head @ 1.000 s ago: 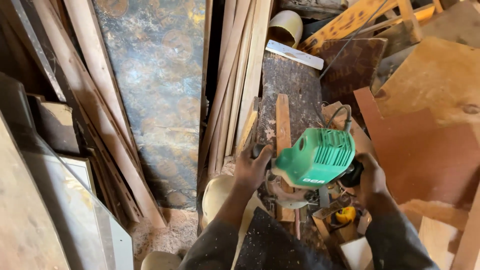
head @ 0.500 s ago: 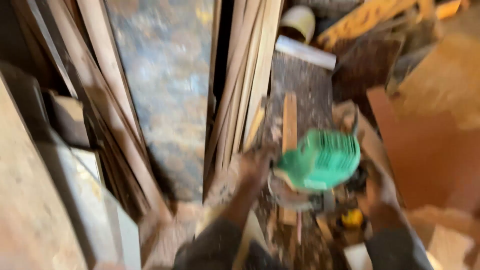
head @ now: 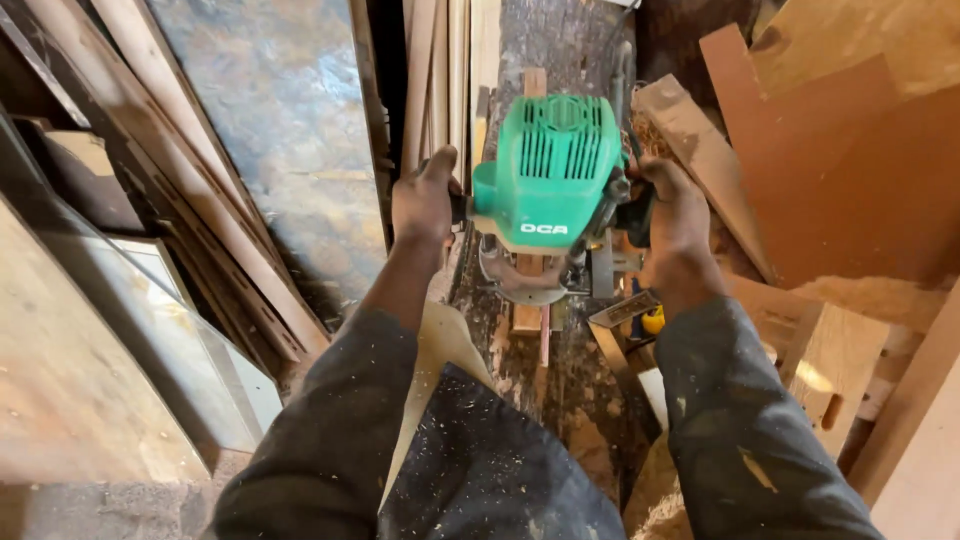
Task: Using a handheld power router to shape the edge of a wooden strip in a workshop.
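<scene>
Green plunge router (head: 548,170) sits base-down on the narrow wood strip (head: 530,300); your left hand (head: 425,200) and right hand (head: 675,215) are each clamped on a side handle of the router. Judged heavy, rigid, top-heavy; hold both handles, never the motor cap.

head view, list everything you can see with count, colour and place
router: one, green housing, centre, gripped on both sides
wood strip: one, pale, under the router on the dusty bench
bench: one, dark, sawdust-covered, centre
long battens: several, pale, leaning at top centre
mottled panel: one, grey-blue, upper left
board offcuts: several, reddish brown, right
yellow object: one, small, by the right wrist, kind unclear
sleeves: two, dark, dusted with sawdust
left hand: on router's left handle
right hand: on router's right handle
</scene>
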